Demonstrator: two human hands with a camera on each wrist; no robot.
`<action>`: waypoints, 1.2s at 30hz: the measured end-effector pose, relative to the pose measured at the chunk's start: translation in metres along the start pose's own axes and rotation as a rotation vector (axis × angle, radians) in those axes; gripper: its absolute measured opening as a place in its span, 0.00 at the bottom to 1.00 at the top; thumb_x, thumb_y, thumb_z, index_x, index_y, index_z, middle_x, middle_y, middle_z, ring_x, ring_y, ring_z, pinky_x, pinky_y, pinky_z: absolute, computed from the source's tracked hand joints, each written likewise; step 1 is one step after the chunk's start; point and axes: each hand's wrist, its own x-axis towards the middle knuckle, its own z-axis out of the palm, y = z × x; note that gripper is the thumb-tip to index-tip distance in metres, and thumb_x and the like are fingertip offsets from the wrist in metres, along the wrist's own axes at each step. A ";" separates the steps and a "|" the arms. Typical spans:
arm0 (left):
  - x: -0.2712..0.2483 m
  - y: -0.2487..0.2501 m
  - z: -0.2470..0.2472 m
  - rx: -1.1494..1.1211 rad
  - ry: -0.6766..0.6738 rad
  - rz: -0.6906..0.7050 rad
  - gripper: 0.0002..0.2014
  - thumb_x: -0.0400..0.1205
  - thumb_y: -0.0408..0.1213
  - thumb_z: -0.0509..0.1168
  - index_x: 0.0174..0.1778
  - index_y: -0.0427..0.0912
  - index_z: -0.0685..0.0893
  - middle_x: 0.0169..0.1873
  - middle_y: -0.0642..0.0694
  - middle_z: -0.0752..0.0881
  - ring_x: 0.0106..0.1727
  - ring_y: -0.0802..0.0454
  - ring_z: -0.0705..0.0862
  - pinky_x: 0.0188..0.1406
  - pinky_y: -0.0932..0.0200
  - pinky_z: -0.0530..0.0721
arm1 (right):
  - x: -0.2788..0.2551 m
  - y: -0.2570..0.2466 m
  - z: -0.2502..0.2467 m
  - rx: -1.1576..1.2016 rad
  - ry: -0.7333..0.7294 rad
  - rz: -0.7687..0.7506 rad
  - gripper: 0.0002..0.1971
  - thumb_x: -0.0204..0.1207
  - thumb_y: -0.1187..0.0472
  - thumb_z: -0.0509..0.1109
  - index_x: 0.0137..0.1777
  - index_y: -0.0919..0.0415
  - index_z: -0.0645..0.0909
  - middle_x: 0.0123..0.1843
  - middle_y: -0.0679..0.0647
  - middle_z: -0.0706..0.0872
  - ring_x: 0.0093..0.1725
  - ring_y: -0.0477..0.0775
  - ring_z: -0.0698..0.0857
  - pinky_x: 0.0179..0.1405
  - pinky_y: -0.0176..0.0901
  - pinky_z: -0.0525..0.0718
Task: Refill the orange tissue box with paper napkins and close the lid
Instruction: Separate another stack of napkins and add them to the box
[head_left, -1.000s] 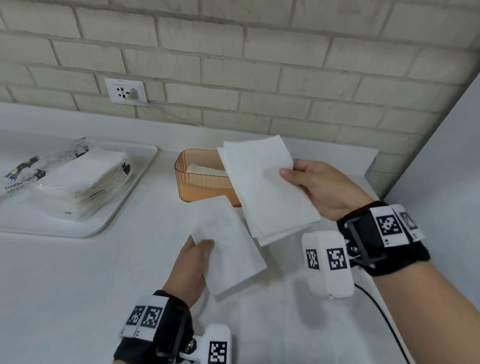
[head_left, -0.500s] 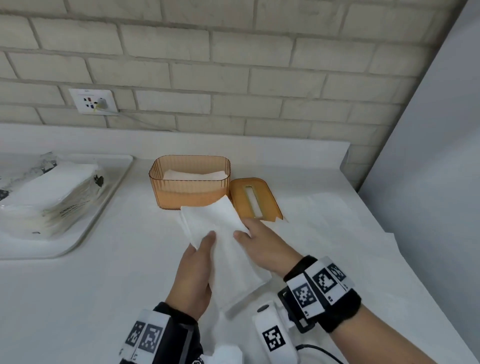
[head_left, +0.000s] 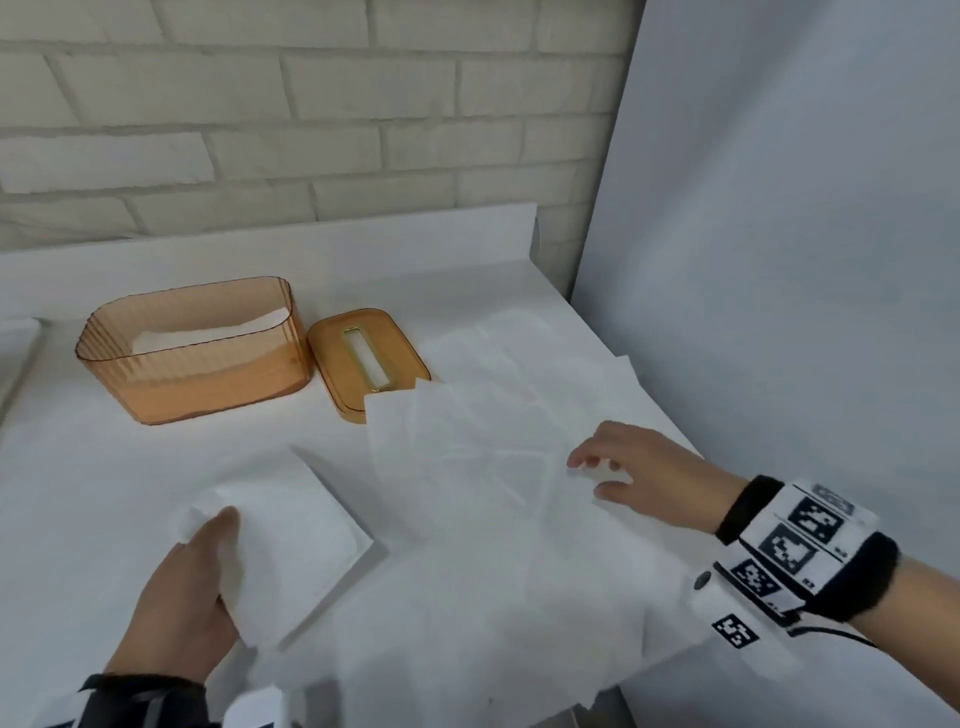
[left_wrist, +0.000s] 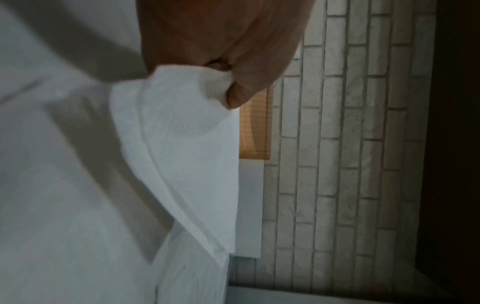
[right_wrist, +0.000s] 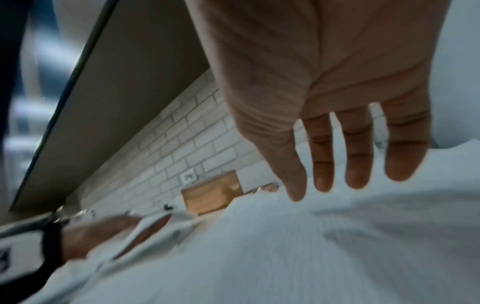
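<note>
The orange tissue box (head_left: 197, 358) stands open at the back left of the counter with a few white napkins inside. Its orange lid (head_left: 363, 364) lies flat beside it on the right, slot up. My left hand (head_left: 182, 587) grips a folded stack of napkins (head_left: 291, 540) near the counter's front, thumb on top; the left wrist view shows the thumb (left_wrist: 241, 92) pinching that stack (left_wrist: 182, 144). My right hand (head_left: 634, 473) reaches over loose unfolded napkins (head_left: 493, 447) spread to the right of the lid, fingers (right_wrist: 358, 164) straight and spread just above the paper.
A white brick wall (head_left: 311, 130) backs the counter. A grey panel (head_left: 779, 260) closes off the right side. The counter's front right edge (head_left: 597, 696) drops off near my right wrist. A tray's corner (head_left: 15, 343) shows at the far left.
My right hand left the folded stack and moved right over the loose napkins. The left hand keeps its hold on the stack. The head view swung right, so the tray and napkin pack left view.
</note>
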 end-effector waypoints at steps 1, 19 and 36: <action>-0.002 -0.001 0.005 0.006 -0.020 -0.003 0.10 0.87 0.39 0.57 0.45 0.44 0.82 0.41 0.52 0.86 0.41 0.57 0.82 0.41 0.60 0.75 | -0.005 -0.001 0.007 -0.062 0.001 -0.052 0.19 0.78 0.66 0.65 0.66 0.47 0.77 0.60 0.44 0.74 0.54 0.46 0.71 0.51 0.33 0.69; -0.024 -0.011 0.036 0.085 -0.041 -0.016 0.11 0.87 0.37 0.57 0.44 0.41 0.82 0.23 0.54 0.89 0.42 0.52 0.83 0.39 0.57 0.76 | 0.037 -0.029 0.009 -0.334 -0.074 -0.281 0.07 0.82 0.59 0.60 0.56 0.57 0.76 0.55 0.52 0.80 0.58 0.53 0.72 0.62 0.48 0.66; -0.020 -0.010 0.044 0.027 -0.038 -0.046 0.10 0.87 0.39 0.58 0.46 0.43 0.83 0.44 0.48 0.88 0.47 0.52 0.84 0.44 0.56 0.78 | 0.012 -0.045 -0.027 -0.166 -0.482 -0.322 0.10 0.82 0.62 0.62 0.58 0.62 0.80 0.52 0.50 0.83 0.52 0.48 0.79 0.55 0.36 0.73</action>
